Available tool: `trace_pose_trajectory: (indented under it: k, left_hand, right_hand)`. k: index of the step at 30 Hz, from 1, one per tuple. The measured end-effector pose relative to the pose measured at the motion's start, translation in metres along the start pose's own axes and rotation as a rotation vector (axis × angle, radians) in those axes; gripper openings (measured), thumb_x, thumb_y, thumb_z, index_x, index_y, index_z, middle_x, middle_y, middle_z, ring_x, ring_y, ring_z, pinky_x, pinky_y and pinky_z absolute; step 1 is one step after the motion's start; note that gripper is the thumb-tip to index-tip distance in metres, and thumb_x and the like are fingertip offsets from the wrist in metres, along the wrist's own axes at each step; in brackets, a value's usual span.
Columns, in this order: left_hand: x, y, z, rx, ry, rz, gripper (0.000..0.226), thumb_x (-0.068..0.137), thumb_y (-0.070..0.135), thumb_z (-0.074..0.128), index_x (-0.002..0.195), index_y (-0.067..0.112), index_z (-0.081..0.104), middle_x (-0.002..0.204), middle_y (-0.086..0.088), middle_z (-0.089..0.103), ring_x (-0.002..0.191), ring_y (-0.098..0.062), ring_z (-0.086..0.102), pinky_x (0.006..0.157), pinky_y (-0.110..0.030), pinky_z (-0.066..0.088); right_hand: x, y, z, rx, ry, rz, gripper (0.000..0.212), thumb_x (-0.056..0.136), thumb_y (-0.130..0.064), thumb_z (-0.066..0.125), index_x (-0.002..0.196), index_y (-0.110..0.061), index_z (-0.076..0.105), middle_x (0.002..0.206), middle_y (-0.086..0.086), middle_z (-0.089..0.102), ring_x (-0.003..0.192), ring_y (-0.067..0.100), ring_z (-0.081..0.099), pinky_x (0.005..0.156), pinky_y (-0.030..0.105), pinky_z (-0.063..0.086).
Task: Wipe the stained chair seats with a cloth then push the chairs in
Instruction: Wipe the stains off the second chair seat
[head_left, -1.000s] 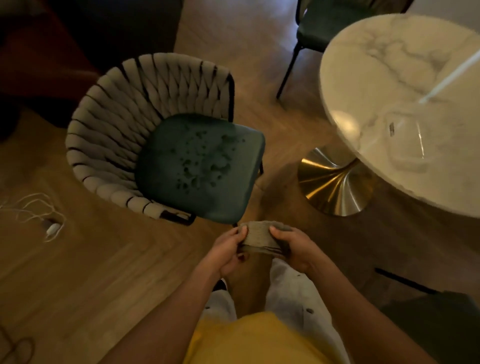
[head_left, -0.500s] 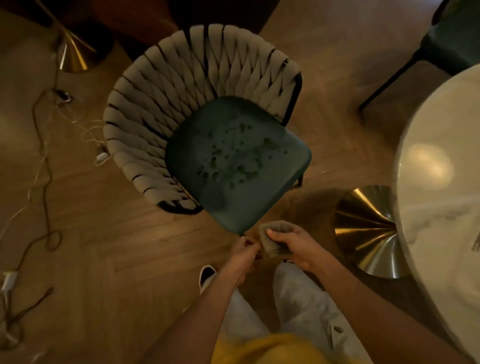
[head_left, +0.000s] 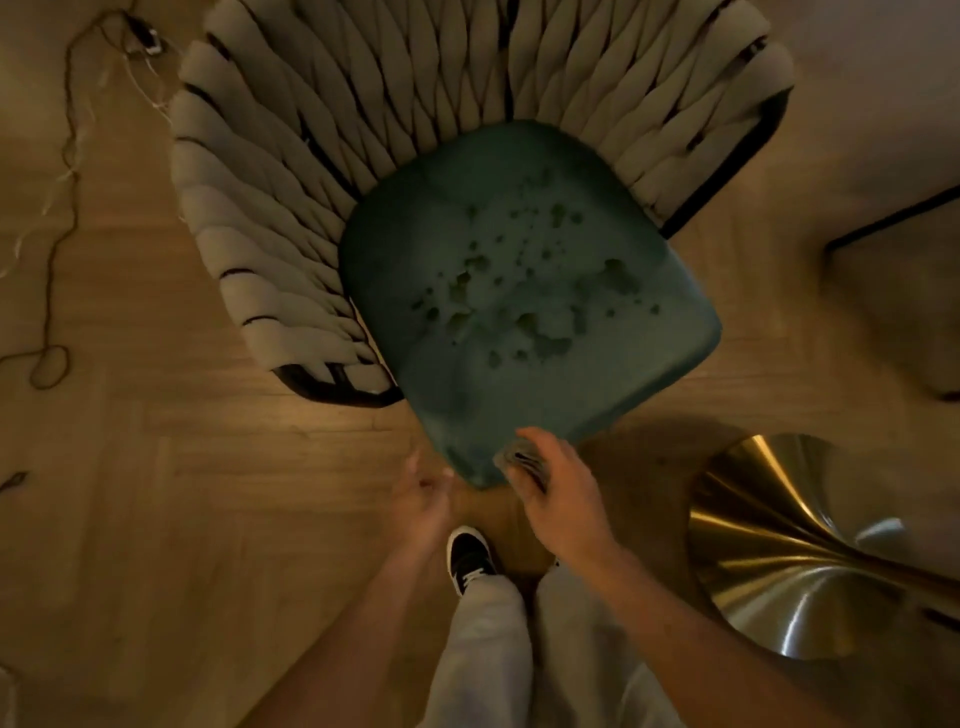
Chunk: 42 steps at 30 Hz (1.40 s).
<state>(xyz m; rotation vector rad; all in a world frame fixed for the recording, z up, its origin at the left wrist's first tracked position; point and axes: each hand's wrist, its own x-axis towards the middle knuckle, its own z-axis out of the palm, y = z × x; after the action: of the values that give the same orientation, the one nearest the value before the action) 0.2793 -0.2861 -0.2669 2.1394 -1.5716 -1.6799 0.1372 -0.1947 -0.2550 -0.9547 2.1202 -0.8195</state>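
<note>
Two hands show in the lower middle of the frame as we look straight down. Our right hand (head_left: 558, 491) is clamped around a folded cloth (head_left: 519, 460), which pokes out past the fingers and sits at the near corner of the chair seat (head_left: 524, 306). Our left hand (head_left: 423, 501), just left of that corner, is blurred; it appears to hold nothing, and we cannot tell how its fingers lie. The dark green seat runs up and away from the right hand toward the centre of the frame, its longer reach going from this near corner to the woven backrest (head_left: 322, 156) at the top. Dark stains (head_left: 514, 291) are scattered over the middle of the seat, up and slightly left of the cloth, so the right hand is the nearer one and would likely need to move forward over the cushion. The seat looks like soft velvet, so the marks may need firm rubbing. Around the chair is a wooden floor (head_left: 182, 493); a shiny gold table base (head_left: 795, 540) stands at lower right, and thin cables (head_left: 57, 249) trail at the left edge.
</note>
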Motion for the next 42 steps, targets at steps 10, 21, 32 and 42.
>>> trace_pose_trajectory:
  k: [10, 21, 32, 42]
  left_hand:
    - [0.069, -0.028, 0.041, -0.093, 0.193, 0.238, 0.059, 0.085, 0.039, 0.065, 0.139, 0.035, 0.042, 0.110, 0.000, 0.067, 0.092, -0.012, 0.067, 0.085, -0.043, 0.056]
    - [0.074, -0.027, 0.053, -0.062, 0.335, 0.125, 0.071, 0.077, 0.025, 0.078, 0.140, 0.032, 0.046, 0.107, -0.004, 0.070, 0.098, -0.018, 0.066, 0.090, -0.036, 0.052]
    - [0.092, -0.042, 0.048, -0.212, 0.306, 0.051, 0.075, 0.066, 0.032, 0.085, 0.131, 0.046, 0.051, 0.099, 0.003, 0.073, 0.095, -0.009, 0.067, 0.091, -0.039, 0.054]
    - [0.102, -0.053, 0.042, -0.409, 0.193, 0.071, 0.045, 0.092, 0.018, 0.063, 0.107, 0.061, 0.060, 0.093, 0.010, 0.074, 0.089, -0.013, 0.071, 0.082, -0.045, 0.058]
  right_hand:
    - [0.039, 0.054, 0.073, -0.534, 0.030, -0.533, 0.031, 0.079, -0.021, 0.060, 0.110, -0.020, 0.056, 0.099, 0.007, 0.059, 0.089, 0.025, 0.049, 0.072, 0.034, 0.040]
    - [0.115, 0.126, -0.084, -0.539, 0.309, -0.040, 0.036, 0.084, -0.016, 0.051, 0.119, -0.007, 0.054, 0.119, 0.015, 0.046, 0.104, 0.026, 0.052, 0.082, 0.033, 0.050]
    - [0.153, 0.128, -0.116, -0.365, 0.496, 0.264, 0.020, 0.090, -0.007, 0.050, 0.108, -0.006, 0.057, 0.119, 0.015, 0.051, 0.105, 0.024, 0.052, 0.082, 0.022, 0.039]
    - [0.063, 0.054, 0.058, -0.342, 0.113, -0.247, 0.036, 0.080, -0.010, 0.068, 0.116, -0.010, 0.062, 0.108, 0.014, 0.059, 0.090, 0.024, 0.056, 0.075, 0.028, 0.049]
